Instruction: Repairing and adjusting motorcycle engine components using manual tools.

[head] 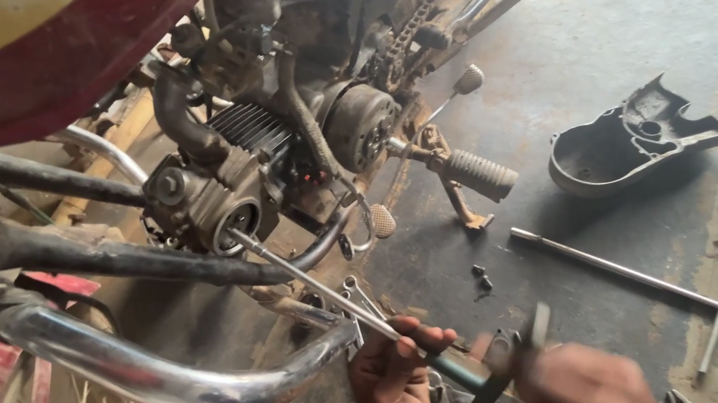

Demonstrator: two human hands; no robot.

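Steel screwdriver (pixel 314 283), slim and round, gripped by left hand (pixel 392 387); blurred right hand (pixel 583 383) clutches dark tool (pixel 498 374).

A detached dark engine side cover (pixel 634 145) lies open side up on the stained concrete floor (pixel 570 56). A long T-handle wrench (pixel 632 273) lies near it, toward the camera. Two small dark bolts (pixel 481 276) rest near the side stand (pixel 461 203). The ribbed footpeg (pixel 480 173) projects above the stand.

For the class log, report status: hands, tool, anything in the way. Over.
Left hand grips long screwdriver, tip in engine. Right hand blurred at the handle end. Chrome crash bar close alongside.
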